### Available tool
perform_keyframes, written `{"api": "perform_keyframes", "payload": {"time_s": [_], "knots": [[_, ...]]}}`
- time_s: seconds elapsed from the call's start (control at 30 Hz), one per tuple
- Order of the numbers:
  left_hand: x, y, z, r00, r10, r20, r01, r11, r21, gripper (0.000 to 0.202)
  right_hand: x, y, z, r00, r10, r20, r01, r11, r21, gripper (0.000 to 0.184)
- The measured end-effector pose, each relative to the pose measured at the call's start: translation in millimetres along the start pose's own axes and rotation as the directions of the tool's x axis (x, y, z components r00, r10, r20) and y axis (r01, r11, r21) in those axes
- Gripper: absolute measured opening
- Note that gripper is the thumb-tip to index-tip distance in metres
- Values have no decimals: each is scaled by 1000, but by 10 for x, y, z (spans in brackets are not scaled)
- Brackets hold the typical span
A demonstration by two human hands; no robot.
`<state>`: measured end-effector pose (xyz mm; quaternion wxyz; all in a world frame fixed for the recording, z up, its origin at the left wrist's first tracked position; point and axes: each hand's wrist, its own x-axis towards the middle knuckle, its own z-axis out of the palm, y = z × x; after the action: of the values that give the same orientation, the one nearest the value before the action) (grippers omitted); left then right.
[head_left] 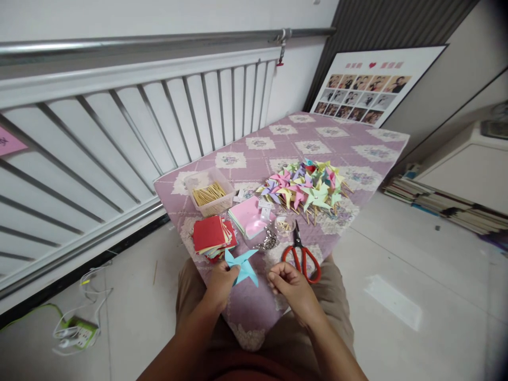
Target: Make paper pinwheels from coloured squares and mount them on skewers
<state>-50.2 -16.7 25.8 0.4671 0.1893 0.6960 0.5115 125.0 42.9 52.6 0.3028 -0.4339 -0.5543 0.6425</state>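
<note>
A light-blue paper pinwheel is pinched in my left hand, its folded blades spread out to the right. My right hand is apart from it, fingertips pressed together; anything between them is too small to make out. Just beyond that hand lie scissors with red handles, blades pointing away. Silvery metal pins or fasteners are heaped near the middle. Beside them is a small round dish with little wooden pieces. Red-topped paper squares are stacked beyond my left hand.
A clear plastic box of wooden sticks stands at the table's left edge. Pink paper squares lie beside it. Many finished pinwheels are piled further back on the flowered tablecloth. A photo board leans at the far end; a power strip lies on the floor.
</note>
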Motion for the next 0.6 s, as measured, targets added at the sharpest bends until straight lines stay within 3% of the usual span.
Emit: {"api": "perform_keyframes", "payload": {"time_s": [0.17, 0.4, 0.6], "knots": [[-118, 120, 114, 1000, -29, 11, 28, 998, 61, 14, -87, -103, -59, 999, -37, 5, 37, 997, 66, 32], [-263, 234, 302, 996, 50, 81, -60, 989, 135, 15, -202, -256, -90, 983, -184, 2, 182, 973, -145, 15], [-345, 271, 425, 988, 99, 116, -123, 968, 219, 15, -273, -301, -102, 902, -421, 92, 408, 765, -499, 14]]}}
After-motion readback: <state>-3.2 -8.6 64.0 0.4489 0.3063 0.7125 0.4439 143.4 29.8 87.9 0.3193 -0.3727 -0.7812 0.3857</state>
